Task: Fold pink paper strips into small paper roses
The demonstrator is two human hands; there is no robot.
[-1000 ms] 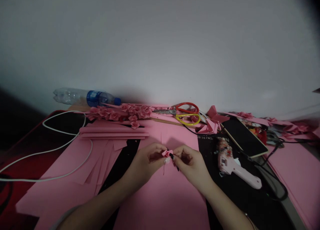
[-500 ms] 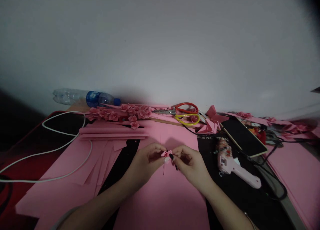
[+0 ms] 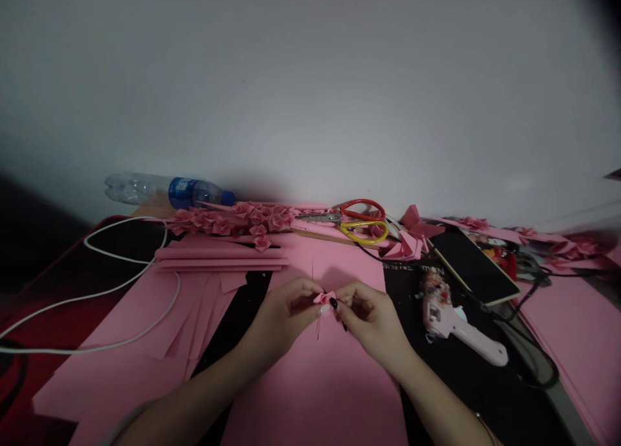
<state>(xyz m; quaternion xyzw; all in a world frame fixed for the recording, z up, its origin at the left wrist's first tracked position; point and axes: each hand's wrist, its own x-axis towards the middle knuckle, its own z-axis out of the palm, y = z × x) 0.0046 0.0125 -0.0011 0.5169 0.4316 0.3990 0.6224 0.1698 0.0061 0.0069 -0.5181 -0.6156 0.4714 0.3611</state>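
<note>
Between my two hands is a small pink paper flower [image 3: 324, 298], held above the large pink paper sheet [image 3: 315, 388]. My left hand [image 3: 286, 310] pinches its left side between thumb and fingers. On the other side, my right hand [image 3: 366, 313] grips the flower's edge, its dark-nailed thumb pressed against the folds. A thin strand hangs below the flower. Finished-looking pink paper roses [image 3: 233, 218] lie in a cluster beyond my hands, and rolled pink paper [image 3: 220, 260] rests left of them.
Red-and-yellow-handled scissors [image 3: 361, 221] lie at the back. On the right are a pink glue gun [image 3: 453, 323], a phone [image 3: 474, 265] and black cords. To the left, a plastic bottle [image 3: 167, 189] lies against the wall, near a white cable [image 3: 111, 279] and cut pink sheets [image 3: 130, 355].
Both hands keep their pinch on the paper flower, with barely any finger movement. The whole view has shifted very slightly.
</note>
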